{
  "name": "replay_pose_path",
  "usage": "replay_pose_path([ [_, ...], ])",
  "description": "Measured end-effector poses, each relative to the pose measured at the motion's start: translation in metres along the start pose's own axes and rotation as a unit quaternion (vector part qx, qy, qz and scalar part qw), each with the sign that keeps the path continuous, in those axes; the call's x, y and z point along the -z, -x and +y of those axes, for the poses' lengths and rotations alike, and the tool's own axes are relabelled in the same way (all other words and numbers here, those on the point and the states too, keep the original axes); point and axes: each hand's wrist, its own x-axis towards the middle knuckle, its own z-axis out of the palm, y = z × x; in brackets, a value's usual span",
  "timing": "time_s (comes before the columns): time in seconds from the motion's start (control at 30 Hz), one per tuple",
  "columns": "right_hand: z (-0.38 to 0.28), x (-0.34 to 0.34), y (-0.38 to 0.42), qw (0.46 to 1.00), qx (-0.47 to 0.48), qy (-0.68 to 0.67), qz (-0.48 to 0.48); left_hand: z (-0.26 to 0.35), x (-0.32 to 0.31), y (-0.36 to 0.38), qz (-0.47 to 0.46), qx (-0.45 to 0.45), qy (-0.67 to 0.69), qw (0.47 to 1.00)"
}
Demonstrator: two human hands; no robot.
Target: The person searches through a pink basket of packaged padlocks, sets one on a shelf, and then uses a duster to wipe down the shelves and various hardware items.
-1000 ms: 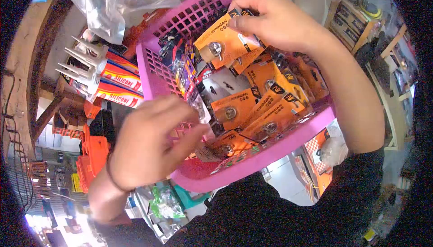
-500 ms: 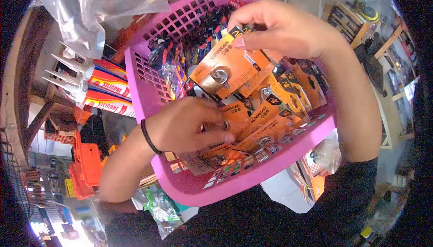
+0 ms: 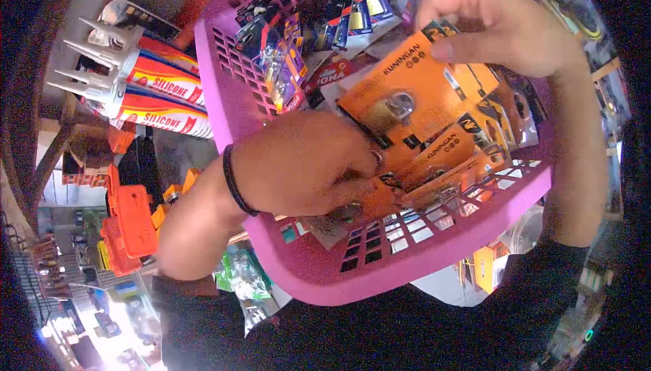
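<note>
My right hand pinches a small stack of orange carded padlocks by their top corner, thumb in front. A padlock shows on the front card, printed "KUNINGAN". My left hand, with a black band at the wrist, reaches over the near left part of the pink plastic basket. Its fingers are curled down among the orange packs, and what they grip is hidden. More orange padlock cards stand packed together below the held ones. Dark blue carded packs lie toward the basket's far side.
Silicone tubes with white nozzles lie left of the basket. An orange plastic case stands open at lower left. A green-and-clear plastic packet is below the basket's near left corner. Stocked shelving lines the right side.
The basket and both hands appear farther right in view. My left hand has moved right and deeper among the orange cards. My right hand still holds its cards, and the far packs show more.
</note>
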Motion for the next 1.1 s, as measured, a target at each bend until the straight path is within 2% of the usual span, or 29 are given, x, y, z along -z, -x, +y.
replay_pose_path([
  [0.07,-0.001,-0.003,0.002,0.997,-0.026,0.070,-0.006,0.004,0.004,0.001,0.019,-0.006,0.002,1.000],
  [0.13,-0.002,-0.004,0.001,0.993,-0.015,0.112,-0.031,0.009,0.008,0.002,-0.045,0.056,-0.027,0.997],
  [0.2,-0.007,-0.005,0.001,0.981,-0.009,0.189,-0.035,0.008,0.006,0.002,-0.058,0.058,-0.018,0.996],
  [0.3,-0.011,-0.007,0.001,0.988,-0.063,0.136,-0.046,0.007,0.002,0.001,-0.058,0.063,0.011,0.996],
  [0.37,-0.011,-0.007,0.001,0.986,-0.055,0.148,-0.044,0.002,-0.002,0.001,-0.042,0.074,0.032,0.996],
  [0.43,-0.006,-0.008,0.002,0.985,-0.043,0.158,-0.047,-0.004,-0.006,0.000,-0.032,0.013,0.036,0.999],
  [0.5,0.000,-0.011,0.005,0.975,0.078,0.209,-0.017,-0.002,-0.003,-0.001,-0.044,0.037,0.043,0.997],
  [0.53,-0.002,-0.014,0.006,0.989,0.027,0.146,-0.003,-0.001,-0.001,-0.001,-0.061,0.054,0.049,0.995],
  [0.63,-0.002,-0.018,0.005,0.985,0.066,0.159,0.008,0.000,0.004,-0.001,-0.073,0.034,0.013,0.997],
  [0.67,-0.008,-0.018,0.005,0.989,0.001,0.149,0.000,0.002,0.007,0.000,-0.112,0.076,0.078,0.988],
  [0.7,-0.010,-0.019,0.003,0.988,0.006,0.153,-0.006,0.002,0.006,0.004,-0.104,0.080,0.079,0.988],
  [0.77,-0.009,-0.019,0.002,0.980,-0.006,0.199,-0.032,0.001,0.006,0.010,-0.121,-0.024,0.144,0.982],
  [0.8,-0.006,-0.019,0.002,0.974,0.033,0.224,-0.032,0.003,0.010,0.010,-0.159,-0.035,0.139,0.977],
  [0.9,-0.007,-0.019,0.004,0.958,0.062,0.279,-0.021,0.002,0.009,0.013,-0.161,-0.070,0.106,0.979],
  [0.97,-0.013,-0.017,0.003,0.961,0.040,0.273,-0.023,0.000,0.008,0.012,-0.150,-0.089,0.104,0.979],
  [1.03,-0.010,-0.016,0.002,0.962,0.061,0.260,-0.055,-0.001,0.006,0.011,-0.156,-0.096,0.089,0.979],
  [1.07,-0.010,-0.016,0.002,0.966,0.059,0.247,-0.053,0.002,0.008,0.011,-0.177,-0.033,0.109,0.978],
  [1.1,-0.010,-0.016,0.003,0.966,0.048,0.248,-0.047,0.001,0.007,0.012,-0.178,-0.044,0.104,0.978],
])
